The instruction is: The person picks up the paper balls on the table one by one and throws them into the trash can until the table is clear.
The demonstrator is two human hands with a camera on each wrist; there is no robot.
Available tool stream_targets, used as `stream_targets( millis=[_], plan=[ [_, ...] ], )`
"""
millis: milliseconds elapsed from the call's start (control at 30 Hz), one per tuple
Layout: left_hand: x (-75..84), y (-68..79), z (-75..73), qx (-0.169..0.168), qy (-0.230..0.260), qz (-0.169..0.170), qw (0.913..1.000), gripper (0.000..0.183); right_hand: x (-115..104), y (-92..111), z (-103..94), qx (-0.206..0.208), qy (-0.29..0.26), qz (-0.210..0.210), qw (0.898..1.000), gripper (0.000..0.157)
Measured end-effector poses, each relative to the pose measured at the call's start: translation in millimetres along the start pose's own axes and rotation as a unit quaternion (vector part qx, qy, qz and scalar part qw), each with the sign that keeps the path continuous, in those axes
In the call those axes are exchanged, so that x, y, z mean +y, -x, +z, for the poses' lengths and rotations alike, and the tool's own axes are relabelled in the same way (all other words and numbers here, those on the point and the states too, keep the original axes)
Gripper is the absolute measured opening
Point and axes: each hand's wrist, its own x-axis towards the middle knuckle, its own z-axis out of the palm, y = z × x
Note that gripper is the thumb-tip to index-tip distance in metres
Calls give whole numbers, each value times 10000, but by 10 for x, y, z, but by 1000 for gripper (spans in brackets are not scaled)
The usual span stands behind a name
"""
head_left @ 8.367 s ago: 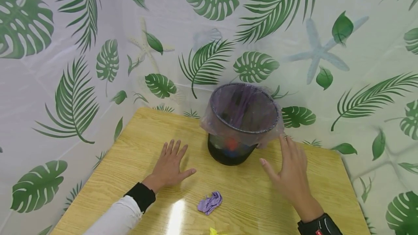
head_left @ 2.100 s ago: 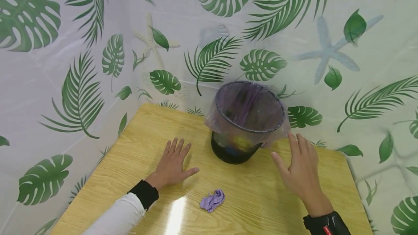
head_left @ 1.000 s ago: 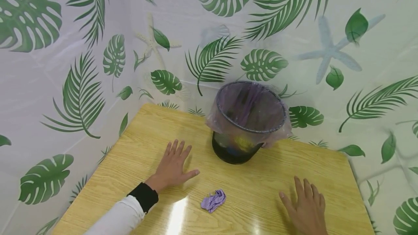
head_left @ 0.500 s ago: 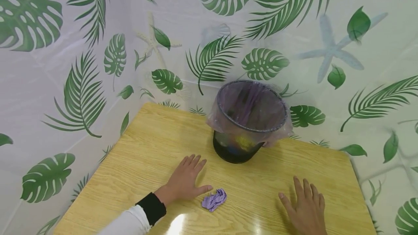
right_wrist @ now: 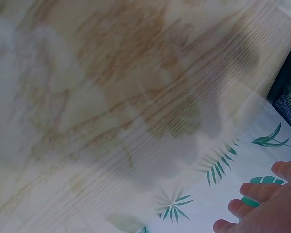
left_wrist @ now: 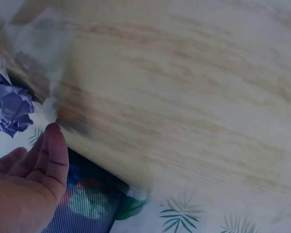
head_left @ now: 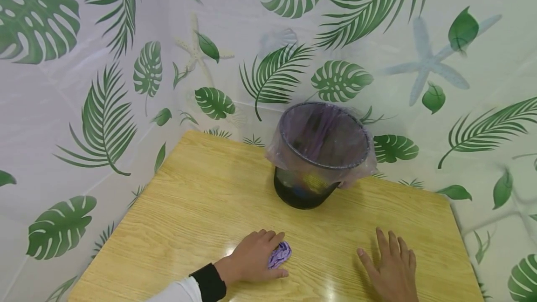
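Observation:
A crumpled ball of purple paper (head_left: 280, 256) lies near the front of the wooden table. Over its left side reaches my left hand (head_left: 253, 257), with fingers behind the ball and thumb in front. In the left wrist view the fingers bend slightly, and a gap shows between them and the paper ball (left_wrist: 12, 109). My right hand (head_left: 393, 267) rests on the table at the right, fingers spread, holding nothing. Behind both hands stands a black mesh waste bin (head_left: 299, 198) lined with a translucent purple bag (head_left: 356, 171). Yellow and blue things show dimly through its mesh.
The wooden table (head_left: 201, 190) ends at a white sheet (head_left: 159, 83) printed with green leaves, which hangs close behind the bin and along the left side. Bare tabletop lies left of the bin and between the hands.
The yellow scrap at the front edge is gone, and yellow shows inside the bin. My right hand has drawn back from the bin. My left hand has moved right to the purple paper.

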Motion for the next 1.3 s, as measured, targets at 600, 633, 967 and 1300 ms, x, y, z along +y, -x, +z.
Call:
stream_targets(
  millis=[600,633,967,1300],
  plan=[
    [12,-87,-1,654,-255,454,9965,37,20,-4,8,48,-33,19,10000,84],
    [3,-95,-34,816,-225,508,9951,36,23,-6,10,64,-36,8,10000,84],
    [-53,-273,-649,2794,-386,1235,9514,33,35,-37,-19,53,13,20,10000,85],
    [-23,-471,-1349,3770,-552,1647,9098,38,14,-31,-39,159,-23,-53,9999,84]
  ],
)
